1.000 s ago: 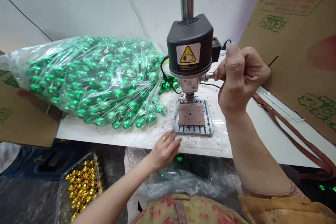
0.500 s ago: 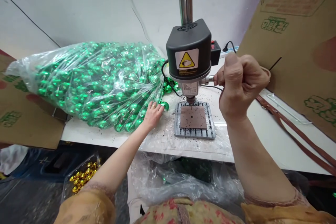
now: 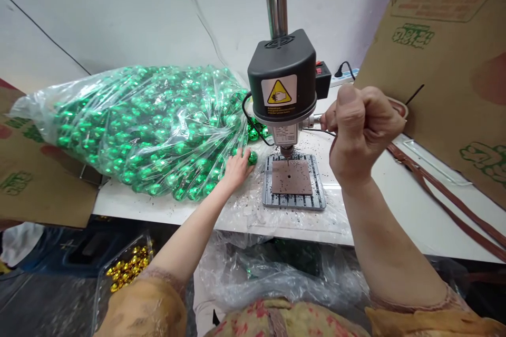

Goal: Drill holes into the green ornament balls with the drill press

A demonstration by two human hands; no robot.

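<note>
My right hand (image 3: 358,131) is closed around the feed lever (image 3: 317,120) at the side of a small drill press (image 3: 282,76). Most of the lever is hidden by my fist. Below the chuck, a brown square plate (image 3: 291,178) with a dark hole in its middle lies on the slotted metal base (image 3: 269,200). To the left of the base, my left hand (image 3: 237,169) has a shiny green ball (image 3: 253,158) between thumb and fingers. It rests at the mouth of a clear plastic bag (image 3: 39,108) full of green balls.
Cardboard boxes (image 3: 446,73) flank the white table (image 3: 395,210) on both sides. A brown strap (image 3: 443,195) lies at the right. Dark shavings are scattered around the base. Gold balls (image 3: 128,268) sit in a container below, and loose clear plastic (image 3: 284,284) hangs at the table's front edge.
My left hand has shifted slightly right and up, the green ball moving a little right with it. My right hand stays on the lever, and the drill press looks unchanged.
</note>
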